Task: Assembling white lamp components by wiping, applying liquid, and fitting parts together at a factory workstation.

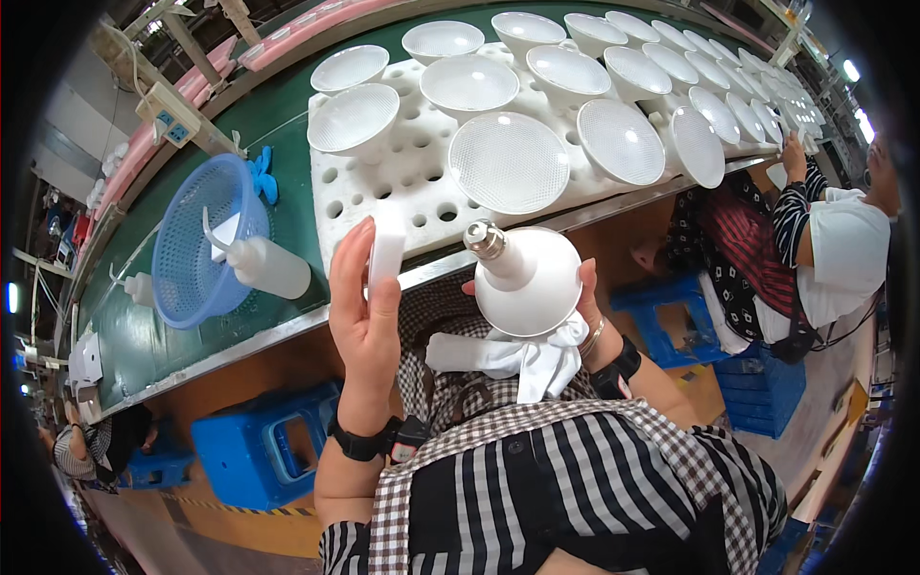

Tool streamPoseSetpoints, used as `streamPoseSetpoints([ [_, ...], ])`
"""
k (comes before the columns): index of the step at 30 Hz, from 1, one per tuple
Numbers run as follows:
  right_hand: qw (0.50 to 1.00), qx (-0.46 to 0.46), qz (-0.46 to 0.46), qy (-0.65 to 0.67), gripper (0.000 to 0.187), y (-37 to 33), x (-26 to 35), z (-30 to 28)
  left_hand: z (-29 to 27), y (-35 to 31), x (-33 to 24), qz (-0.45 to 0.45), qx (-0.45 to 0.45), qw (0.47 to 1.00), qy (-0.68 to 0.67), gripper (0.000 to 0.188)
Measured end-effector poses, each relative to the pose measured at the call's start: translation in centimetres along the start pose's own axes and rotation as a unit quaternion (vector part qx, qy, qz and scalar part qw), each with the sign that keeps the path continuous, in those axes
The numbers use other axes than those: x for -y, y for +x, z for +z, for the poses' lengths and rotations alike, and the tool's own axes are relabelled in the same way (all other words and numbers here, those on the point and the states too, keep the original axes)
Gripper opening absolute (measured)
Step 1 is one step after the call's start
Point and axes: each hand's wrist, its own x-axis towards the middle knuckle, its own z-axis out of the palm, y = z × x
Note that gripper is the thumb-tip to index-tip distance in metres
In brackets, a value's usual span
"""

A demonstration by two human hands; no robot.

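My left hand grips a white block, which looks like a sponge, between thumb and fingers at the front edge of the table. To its right, my right hand holds a white reflector light bulb from behind, its metal screw base tilted up and to the left. Most of the right fingers are hidden by the bulb. A white cloth hangs just below the bulb, in front of my checked apron. Beyond both hands, a white foam tray with round holes carries several similar bulbs, faces up.
On the green table to the left stand a blue plastic basket and a white squeeze bottle. A socket box is mounted behind. Blue stools are below. A co-worker sits at the right, reaching toward the bulbs.
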Motion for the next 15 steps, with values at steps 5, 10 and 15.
streamPoseSetpoints([
  [5,0.999,-0.028,-0.008,-0.044,0.115,-0.4,0.5,1.5,1.5,0.6,-2.5,0.151,0.022,0.981,0.124,0.037],
  [10,1.0,-0.001,0.001,0.028,0.121,-0.3,0.2,0.7,2.2,1.8,-2.3,0.271,0.054,0.899,0.341,0.04],
  [15,0.998,0.03,0.013,0.055,0.13,-0.1,0.0,-1.1,1.2,2.2,-0.3,0.224,0.005,0.929,0.295,0.036],
])
